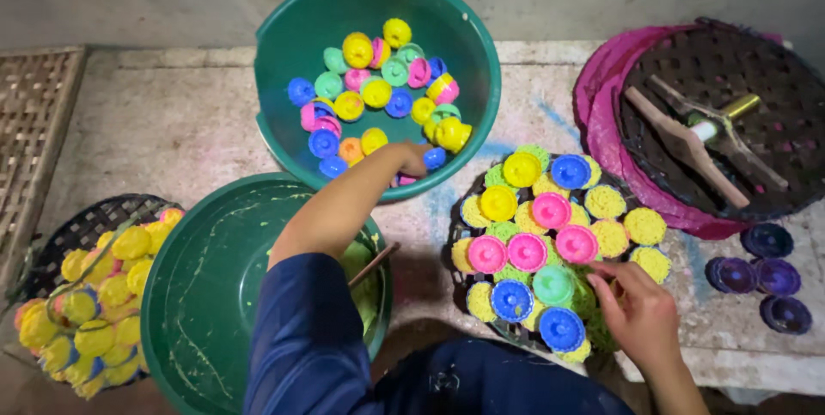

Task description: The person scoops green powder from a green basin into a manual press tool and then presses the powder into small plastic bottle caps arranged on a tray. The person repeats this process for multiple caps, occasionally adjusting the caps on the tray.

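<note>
Reaching left hand [411, 157] into green tub [284, 45], fingers' grip unclear; 4 purple cups [765, 277]; right hand [640, 312] fingers loose

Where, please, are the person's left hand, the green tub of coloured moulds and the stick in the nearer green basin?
left hand [411, 157]: head view, on the knuckles inside the tub.
green tub of coloured moulds [288, 45]: head view, on its bare inner wall.
stick [375, 264]: head view, on its shaft, mid-length.

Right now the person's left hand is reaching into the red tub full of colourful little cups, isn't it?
Not quite. The head view shows the left hand reaching into a green tub, not a red one. The rest is right: the tub holds colourful little cups.
</note>
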